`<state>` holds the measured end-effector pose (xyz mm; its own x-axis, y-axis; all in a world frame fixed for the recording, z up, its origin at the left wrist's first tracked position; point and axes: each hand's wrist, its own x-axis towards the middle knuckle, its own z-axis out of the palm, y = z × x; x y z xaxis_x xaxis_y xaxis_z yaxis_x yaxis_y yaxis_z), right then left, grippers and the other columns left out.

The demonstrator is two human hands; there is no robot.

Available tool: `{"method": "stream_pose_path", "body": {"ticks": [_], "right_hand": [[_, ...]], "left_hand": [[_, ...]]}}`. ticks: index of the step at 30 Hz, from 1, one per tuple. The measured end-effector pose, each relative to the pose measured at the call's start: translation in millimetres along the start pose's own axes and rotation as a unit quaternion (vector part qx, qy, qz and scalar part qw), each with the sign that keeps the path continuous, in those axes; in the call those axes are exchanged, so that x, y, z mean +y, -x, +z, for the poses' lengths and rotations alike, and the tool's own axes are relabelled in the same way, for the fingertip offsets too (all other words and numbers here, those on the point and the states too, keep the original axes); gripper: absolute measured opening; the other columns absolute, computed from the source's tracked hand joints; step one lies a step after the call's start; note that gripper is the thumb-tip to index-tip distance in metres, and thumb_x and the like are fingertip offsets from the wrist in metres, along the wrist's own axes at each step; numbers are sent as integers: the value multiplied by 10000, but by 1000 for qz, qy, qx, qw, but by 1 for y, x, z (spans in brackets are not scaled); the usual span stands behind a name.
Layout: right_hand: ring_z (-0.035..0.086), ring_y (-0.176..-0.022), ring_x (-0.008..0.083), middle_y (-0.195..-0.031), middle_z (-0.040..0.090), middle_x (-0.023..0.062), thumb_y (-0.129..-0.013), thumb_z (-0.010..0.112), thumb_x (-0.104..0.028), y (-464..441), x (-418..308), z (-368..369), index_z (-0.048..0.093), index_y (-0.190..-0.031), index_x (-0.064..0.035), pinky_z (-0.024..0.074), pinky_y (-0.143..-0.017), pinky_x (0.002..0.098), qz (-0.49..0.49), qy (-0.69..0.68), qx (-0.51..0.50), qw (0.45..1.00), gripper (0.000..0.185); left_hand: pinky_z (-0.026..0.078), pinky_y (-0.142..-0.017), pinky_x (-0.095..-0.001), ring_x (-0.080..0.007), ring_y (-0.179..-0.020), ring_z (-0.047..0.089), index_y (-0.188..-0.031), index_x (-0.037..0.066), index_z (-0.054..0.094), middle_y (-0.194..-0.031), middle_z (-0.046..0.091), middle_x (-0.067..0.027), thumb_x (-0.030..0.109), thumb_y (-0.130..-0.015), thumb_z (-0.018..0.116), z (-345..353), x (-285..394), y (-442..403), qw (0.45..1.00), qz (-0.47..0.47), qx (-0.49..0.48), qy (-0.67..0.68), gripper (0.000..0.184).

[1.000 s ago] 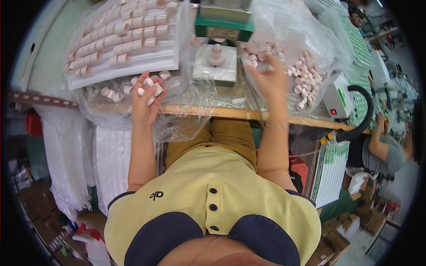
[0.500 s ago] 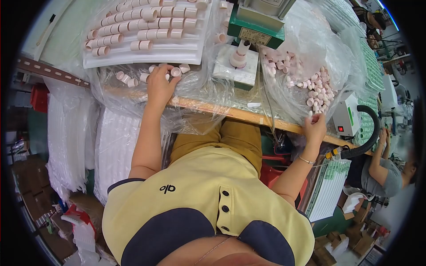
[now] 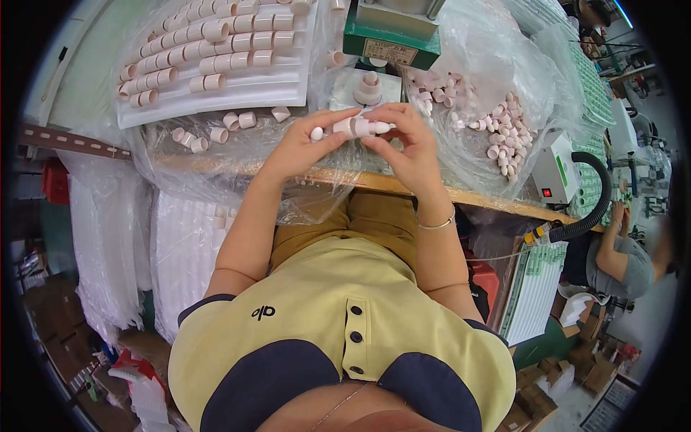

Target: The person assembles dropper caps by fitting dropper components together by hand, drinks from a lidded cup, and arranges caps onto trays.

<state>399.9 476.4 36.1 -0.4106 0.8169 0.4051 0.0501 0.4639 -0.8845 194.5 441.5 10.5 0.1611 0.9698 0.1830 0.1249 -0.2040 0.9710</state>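
My left hand (image 3: 306,144) is closed around pale pink cylindrical pieces (image 3: 347,129), with a white rounded tip showing near its palm. Fingers pinched, my right hand (image 3: 407,147) holds a small pink piece with a white pointed end (image 3: 383,127) against the left-hand pieces, end to end. Both hands are over the table's front edge, just in front of a press base (image 3: 394,86) with a pink stepped fixture (image 3: 368,90) standing on it. Loose pink caps (image 3: 219,135) lie on plastic film to the left. A heap of small pink and white parts (image 3: 507,137) lies to the right.
A white tray (image 3: 288,93) with rows of pink rings fills the back left. The green press head (image 3: 392,47) overhangs the base. At the right are a white box with a red switch (image 3: 556,169) and a black hose (image 3: 603,180). Another person (image 3: 625,255) sits far right.
My left hand has moved right from the loose caps, now holding pink pieces. My right hand has come left from the heap with a small part, and the two hands have met.
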Motion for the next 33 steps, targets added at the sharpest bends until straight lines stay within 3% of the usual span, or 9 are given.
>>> {"method": "stream_pose_path", "body": {"ticks": [1,3,6,11,13,17,23,27,33], "right_hand": [[619,-846,168,-1006,652,79,-755,730,6,-3,-1,3,684,-1046,-79,504,-717,265,18,-17,6,1000,307],[621,-829,164,-976,657,77,-756,735,-5,-6,0,-1,680,-1046,-68,504,-711,264,16,17,-10,1000,302],[625,-793,166,-922,664,77,-754,745,-29,-7,-3,-5,676,-1034,-44,505,-703,268,11,68,-33,997,289],[632,-725,181,-884,670,82,-744,761,-68,-4,0,-6,679,-992,-21,513,-673,281,11,96,-33,995,266],[638,-702,181,-874,674,84,-742,768,-83,-4,-3,-8,686,-961,-24,518,-636,285,-51,150,-27,987,241],[641,-684,177,-855,677,84,-743,772,-90,-1,0,-10,693,-944,-29,515,-591,281,-102,186,-14,977,225],[606,-682,140,-843,673,76,-756,759,-53,7,0,-13,696,-974,-6,487,-603,247,67,50,12,996,232],[631,-638,183,-807,654,96,-766,753,-58,11,0,-15,679,-974,-4,507,-576,273,-3,101,5,995,228],[618,-618,198,-829,655,73,-746,754,-56,9,-10,-11,684,-975,-34,504,-558,285,-77,146,18,986,241]], "left_hand": [[446,-687,-217,-70,-774,544,-1270,142,615,-923,643,6,171,-889,652,0,-1,-2,1000,1,0,1,384],[393,-585,-188,-45,-664,492,-1288,133,595,-831,625,7,239,-927,614,-1,0,-4,983,-105,-47,142,377],[364,-537,-175,-23,-617,462,-1279,111,584,-778,613,16,279,-950,580,4,5,-9,973,-115,-19,201,369],[382,-529,-191,-23,-637,474,-1164,81,600,-802,608,21,283,-935,610,7,1,-9,986,-98,-18,131,305],[383,-525,-192,-22,-644,480,-1107,75,609,-808,605,21,285,-931,618,7,1,-7,992,-80,-17,98,274],[392,-554,-186,-27,-677,490,-1034,68,603,-813,586,31,250,-910,646,9,0,-6,972,-158,-38,168,225],[403,-594,-193,-34,-705,497,-1013,59,607,-856,609,13,243,-898,664,19,7,-10,986,-76,-13,148,224],[391,-575,-197,-29,-687,495,-998,54,619,-844,623,10,253,-912,647,18,9,-10,992,-75,-25,95,219],[373,-545,-193,-29,-613,471,-1000,57,627,-746,608,39,281,-935,613,18,6,-10,982,-119,-22,145,233]]}}
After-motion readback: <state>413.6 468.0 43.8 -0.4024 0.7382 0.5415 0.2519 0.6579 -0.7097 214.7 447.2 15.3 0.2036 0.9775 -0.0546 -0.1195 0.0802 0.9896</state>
